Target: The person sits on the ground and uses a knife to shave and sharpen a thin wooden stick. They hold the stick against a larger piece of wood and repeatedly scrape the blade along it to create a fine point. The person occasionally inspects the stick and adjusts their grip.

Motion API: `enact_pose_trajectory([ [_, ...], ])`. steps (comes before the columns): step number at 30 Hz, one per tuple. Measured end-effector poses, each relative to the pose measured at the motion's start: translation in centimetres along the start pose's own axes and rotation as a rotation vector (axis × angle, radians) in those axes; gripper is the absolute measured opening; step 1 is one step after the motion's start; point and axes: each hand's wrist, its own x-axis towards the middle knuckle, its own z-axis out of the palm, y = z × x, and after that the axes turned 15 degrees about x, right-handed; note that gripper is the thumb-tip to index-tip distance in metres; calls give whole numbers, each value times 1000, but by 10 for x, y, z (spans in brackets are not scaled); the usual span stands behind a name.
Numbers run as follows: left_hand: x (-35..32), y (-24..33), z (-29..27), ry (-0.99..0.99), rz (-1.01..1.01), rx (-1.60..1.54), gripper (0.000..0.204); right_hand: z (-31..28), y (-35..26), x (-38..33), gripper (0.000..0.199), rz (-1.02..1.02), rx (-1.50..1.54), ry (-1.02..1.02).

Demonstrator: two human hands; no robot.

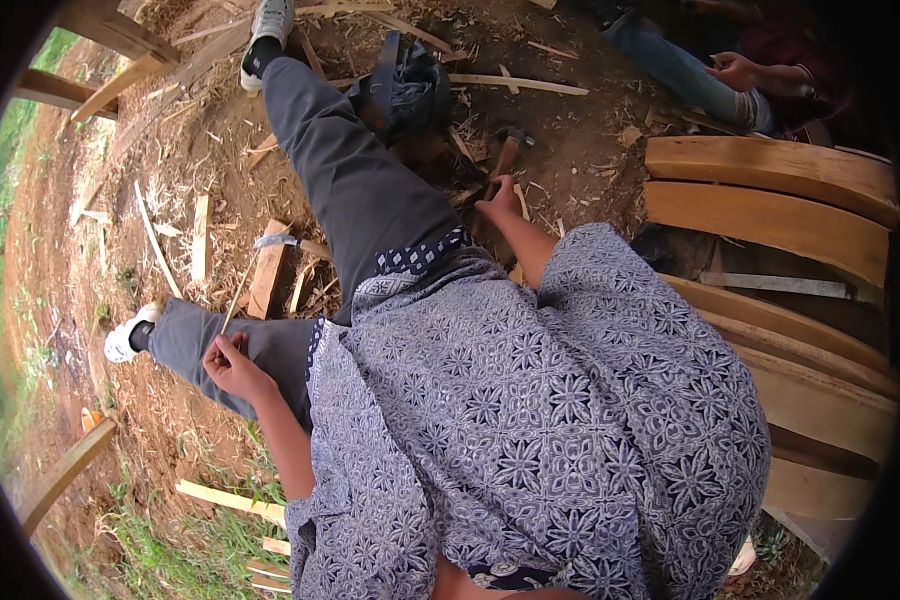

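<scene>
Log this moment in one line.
Left hand: holds thin wooden stick | Right hand: grips hammer | Metal-bladed tool: across wooden block

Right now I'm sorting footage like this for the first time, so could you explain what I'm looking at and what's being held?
There's no machine: these are a person's own bare hands. The one picture comes from a fisheye camera worn on the head, looking down, so straight edges bend near the rim. The wearer's patterned shirt fills the middle.

The left hand holds a thin stick; the right hand grips a hammer by its handle.

On the dirt ground lie wood scraps, and a bladed tool lies between the legs. Curved boards are at the right, and another person is at the upper right.
</scene>
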Motion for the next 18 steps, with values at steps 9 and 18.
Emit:
enact_pose_trajectory([
  [9, -9, 1, -13, -4, -47, -1, 21, -78, -17, 52, 59, -118, 362, 526],
  [18, -5, -2, -8, -10, -63, -47, 19, -244, -37, 174, 52, -213, 302, 862],
])
